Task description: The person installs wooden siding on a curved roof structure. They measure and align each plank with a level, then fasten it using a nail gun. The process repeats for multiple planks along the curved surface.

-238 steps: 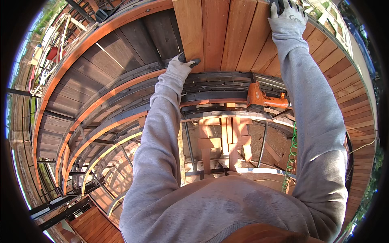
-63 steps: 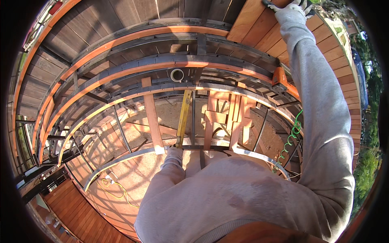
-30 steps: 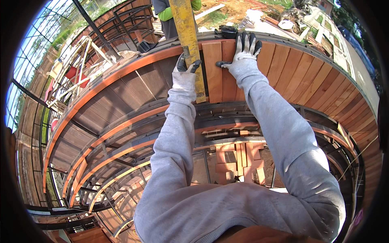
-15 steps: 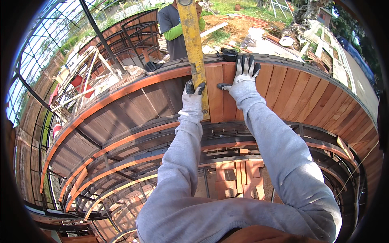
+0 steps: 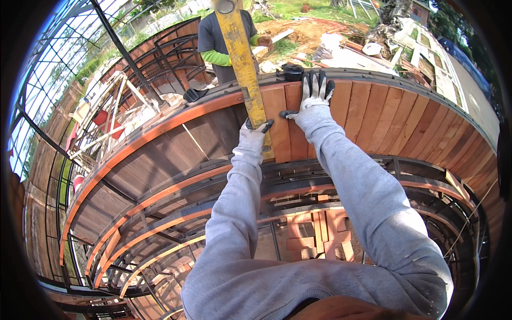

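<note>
My left hand (image 5: 255,129), in a white-and-black glove, grips a long, worn yellow level (image 5: 241,58) low on its length. The level stands across the curved band, tilted slightly leftward at the top, at the edge of the reddish planks (image 5: 274,112); dark boards (image 5: 202,133) lie left of it. My right hand (image 5: 314,96), gloved alike, lies spread on the planks just right of the level, fingertips near the rim (image 5: 373,79). A small black object (image 5: 293,72) rests on that rim above my right hand.
A co-worker (image 5: 212,37) in a dark shirt with green sleeves stands beyond the rim, partly behind the level. Curved black-and-orange rails (image 5: 165,197) run below. Timber scaffolding (image 5: 125,85) is at left; scattered boards (image 5: 357,48) lie on the ground beyond.
Over the last seconds my left hand brought the level up from below onto the band. Lately its top has leaned further left, my left hand has dropped slightly, and the co-worker's hand has lowered.
</note>
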Available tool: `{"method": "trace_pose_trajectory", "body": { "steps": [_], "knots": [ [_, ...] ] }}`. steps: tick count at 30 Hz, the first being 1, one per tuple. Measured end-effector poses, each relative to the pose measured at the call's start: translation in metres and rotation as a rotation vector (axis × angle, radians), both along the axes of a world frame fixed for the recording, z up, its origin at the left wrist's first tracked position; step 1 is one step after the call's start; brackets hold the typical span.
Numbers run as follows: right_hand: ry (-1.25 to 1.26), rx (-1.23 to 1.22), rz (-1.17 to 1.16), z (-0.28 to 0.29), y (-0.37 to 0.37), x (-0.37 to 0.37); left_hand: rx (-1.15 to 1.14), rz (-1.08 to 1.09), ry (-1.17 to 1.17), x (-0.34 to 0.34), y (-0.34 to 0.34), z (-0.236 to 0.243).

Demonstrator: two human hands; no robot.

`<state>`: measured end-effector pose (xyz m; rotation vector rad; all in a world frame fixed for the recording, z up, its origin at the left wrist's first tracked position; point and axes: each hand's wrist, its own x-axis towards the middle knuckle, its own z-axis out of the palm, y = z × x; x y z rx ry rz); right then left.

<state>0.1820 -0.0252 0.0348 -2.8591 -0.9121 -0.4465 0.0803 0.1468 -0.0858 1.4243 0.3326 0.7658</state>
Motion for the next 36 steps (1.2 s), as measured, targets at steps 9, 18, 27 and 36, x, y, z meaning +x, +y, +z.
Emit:
{"method": "trace_pose_trajectory", "body": {
  "steps": [9,18,27,36],
  "knots": [
    [-0.011,0.045,0.013,-0.001,-0.003,0.004,-0.023,-0.027,0.223,0.001,-0.006,-0.025],
    [-0.017,0.005,-0.006,-0.001,0.000,0.001,0.185,-0.081,0.321,-0.015,-0.003,-0.083],
    [-0.058,0.075,0.002,-0.005,-0.002,0.001,0.321,-0.133,0.464,-0.022,0.001,-0.072],
    [-0.034,0.033,-0.019,-0.001,0.002,-0.002,0.308,-0.121,0.491,-0.026,-0.003,-0.060]
  ]
}}
